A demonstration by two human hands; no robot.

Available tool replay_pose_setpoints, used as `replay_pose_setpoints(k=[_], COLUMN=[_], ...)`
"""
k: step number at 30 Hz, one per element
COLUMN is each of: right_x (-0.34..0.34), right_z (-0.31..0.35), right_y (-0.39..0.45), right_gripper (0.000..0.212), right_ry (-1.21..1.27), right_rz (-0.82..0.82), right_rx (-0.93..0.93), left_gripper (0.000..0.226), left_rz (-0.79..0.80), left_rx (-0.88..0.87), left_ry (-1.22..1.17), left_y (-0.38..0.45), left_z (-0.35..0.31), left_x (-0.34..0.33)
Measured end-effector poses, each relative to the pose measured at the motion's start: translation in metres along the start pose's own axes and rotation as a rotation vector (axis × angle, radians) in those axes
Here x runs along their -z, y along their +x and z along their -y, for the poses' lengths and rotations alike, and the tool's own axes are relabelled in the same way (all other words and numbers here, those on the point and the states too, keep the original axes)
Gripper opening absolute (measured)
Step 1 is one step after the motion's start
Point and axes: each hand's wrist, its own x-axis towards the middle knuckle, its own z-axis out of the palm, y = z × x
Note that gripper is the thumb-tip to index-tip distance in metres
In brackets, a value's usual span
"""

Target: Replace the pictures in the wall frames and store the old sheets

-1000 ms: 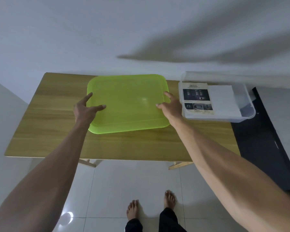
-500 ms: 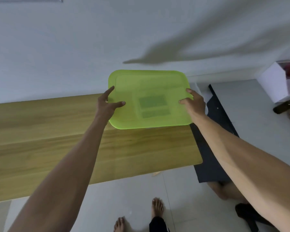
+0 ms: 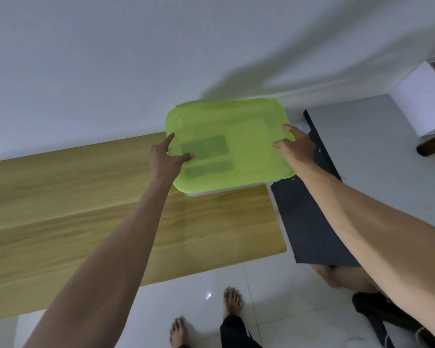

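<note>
A translucent green lid (image 3: pixel 246 136) sits over the clear storage box (image 3: pixel 199 194) at the far right end of the wooden table (image 3: pixel 86 209). Only a pale sliver of the box shows under the lid's front edge. Dark printed sheets show through the green plastic. My left hand (image 3: pixel 165 159) grips the lid's left edge, thumb on top. My right hand (image 3: pixel 298 145) grips the right edge the same way. No wall frames are in view.
A white wall (image 3: pixel 136 59) rises right behind the table. A black mat (image 3: pixel 312 222) lies on the floor to the right. A white box (image 3: pixel 422 101) stands at the far right. My bare feet (image 3: pixel 232 301) are on white tiles, and another person's leg (image 3: pixel 347 277) is nearby.
Both hands carried the green lid from the table's middle rightward over the clear box. The view swung right with it, and the sheets now show through the lid.
</note>
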Motion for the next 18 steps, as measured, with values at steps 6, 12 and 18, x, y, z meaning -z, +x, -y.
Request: replay_pose_setpoints(k=[6,12,18], right_x=[-0.007,-0.013,-0.020], right_z=[-0.004,-0.009,-0.005], right_y=[0.009,0.015,0.018], right_gripper=[0.062,0.058,0.057], right_ry=[-0.093,-0.214,-0.353], right_rz=[0.015,0.019,0.028], right_rx=[-0.037,0.040,0.030], left_gripper=[0.092,0.089,0.089], left_rz=[-0.029,-0.041,-0.016], left_rx=[0.001,0.045,0.073], left_ry=[0.085,0.159,0.146], left_y=[0.002,0.000,0.001], left_z=[0.004,0.008,0.014], left_x=[-0.007,-0.010,-0.011])
